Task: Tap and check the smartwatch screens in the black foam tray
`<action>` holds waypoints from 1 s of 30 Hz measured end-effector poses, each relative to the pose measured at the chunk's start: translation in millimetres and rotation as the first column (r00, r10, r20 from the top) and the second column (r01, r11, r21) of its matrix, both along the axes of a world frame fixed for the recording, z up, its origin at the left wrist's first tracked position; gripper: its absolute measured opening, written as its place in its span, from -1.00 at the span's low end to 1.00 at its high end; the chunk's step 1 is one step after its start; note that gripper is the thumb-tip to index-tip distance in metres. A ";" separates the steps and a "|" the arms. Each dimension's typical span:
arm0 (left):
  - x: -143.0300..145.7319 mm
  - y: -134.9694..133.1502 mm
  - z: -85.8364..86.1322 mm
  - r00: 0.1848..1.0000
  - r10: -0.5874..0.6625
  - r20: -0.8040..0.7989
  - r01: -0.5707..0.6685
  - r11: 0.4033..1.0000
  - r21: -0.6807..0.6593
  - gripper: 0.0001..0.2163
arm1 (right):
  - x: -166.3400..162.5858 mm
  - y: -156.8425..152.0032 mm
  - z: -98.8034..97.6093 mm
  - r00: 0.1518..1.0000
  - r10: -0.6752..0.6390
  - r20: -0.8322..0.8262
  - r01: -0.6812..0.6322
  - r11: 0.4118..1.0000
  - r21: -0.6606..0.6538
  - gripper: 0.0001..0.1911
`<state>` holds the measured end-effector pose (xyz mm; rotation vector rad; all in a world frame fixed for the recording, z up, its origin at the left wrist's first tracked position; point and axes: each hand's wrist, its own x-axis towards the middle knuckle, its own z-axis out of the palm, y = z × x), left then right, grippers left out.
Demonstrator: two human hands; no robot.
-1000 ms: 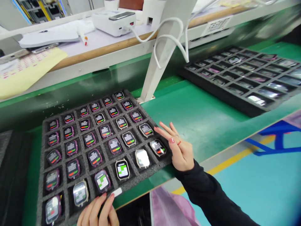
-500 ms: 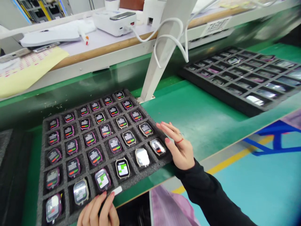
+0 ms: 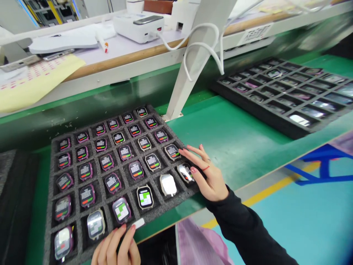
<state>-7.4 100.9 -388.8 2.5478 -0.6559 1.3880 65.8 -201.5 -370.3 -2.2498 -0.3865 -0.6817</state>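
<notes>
A dark grey foam tray [image 3: 109, 200] holds rows of smartwatch bodies without straps, in purple and pale gold cases, most with lit screens. My right hand [image 3: 211, 178] is open at the tray's right edge, fingers spread. Its thumb tip reaches over the corner watch [image 3: 185, 172], and its fingertips are beside the pale gold watch [image 3: 173, 151] behind it. At the near edge, my left hand [image 3: 117, 248] rests with its fingers apart, just below a purple watch [image 3: 121, 210]. By its index fingertip lies a small white strip [image 3: 138, 223]. The left thumb is hidden.
A second foam tray [image 3: 259, 112] with devices stands on the green bench [image 3: 237, 147] at right, and a dark tray [image 3: 13, 198] at left. A slanted white post [image 3: 187, 77] rises behind. The shelf carries a white box [image 3: 138, 31], cables and yellow paper [image 3: 35, 86].
My right hand has moved slightly left, with its fingers spreading and its thumb now over the corner watch. My left hand keeps its place at the near edge. The view has shifted slightly.
</notes>
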 end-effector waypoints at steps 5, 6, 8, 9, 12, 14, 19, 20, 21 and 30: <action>-0.5 0.0 0.1 1.000 -0.008 0.018 0.007 1.000 0.009 -0.85 | -0.8 -1.0 -1.0 1.000 0.000 0.012 0.000 0.999 -0.037 -0.49; -0.9 -0.2 -0.2 1.000 -0.001 0.017 0.001 1.000 0.003 -0.85 | -1.0 -0.7 -0.7 1.000 -0.004 0.024 0.005 1.000 -0.030 -0.49; -1.7 -1.1 -0.7 1.000 0.016 0.005 -0.016 1.000 -0.013 -0.85 | -1.3 0.0 0.4 0.999 -0.013 0.042 0.014 1.000 -0.020 -0.49; -1.9 -1.8 -0.6 1.000 0.023 -0.001 -0.023 0.999 -0.023 -0.85 | -1.4 0.2 0.8 0.999 -0.015 0.044 0.016 1.000 -0.019 -0.49; -2.1 -4.2 0.9 1.000 0.025 -0.004 -0.025 0.999 -0.035 -0.84 | -1.4 -0.3 0.8 1.000 0.004 0.016 -0.003 0.998 -0.055 -0.44; -2.1 -5.3 2.5 1.000 0.019 -0.003 -0.019 0.999 -0.036 -0.83 | -1.3 -1.2 -0.1 1.000 0.028 -0.013 -0.029 0.994 -0.102 -0.38; -3.0 -2.2 1.3 1.000 0.018 -0.018 -0.018 0.999 -0.026 -0.84 | -2.2 -1.2 -1.1 1.000 0.025 0.013 -0.023 0.995 -0.097 -0.36; -3.2 -0.6 -0.1 1.000 0.009 -0.012 -0.009 1.000 -0.015 -0.85 | -2.6 -0.7 -0.9 0.999 0.020 0.033 -0.018 0.997 -0.079 -0.37; -3.4 1.1 -1.7 1.000 0.002 -0.004 -0.002 1.000 -0.004 -0.85 | -3.0 -0.2 -0.5 0.999 0.017 0.049 -0.013 0.998 -0.065 -0.37; -4.4 4.0 -3.4 1.000 -0.014 0.014 0.014 1.000 0.017 -0.84 | -0.4 -6.5 9.5 0.995 0.088 -0.050 -0.097 0.971 -0.218 -0.40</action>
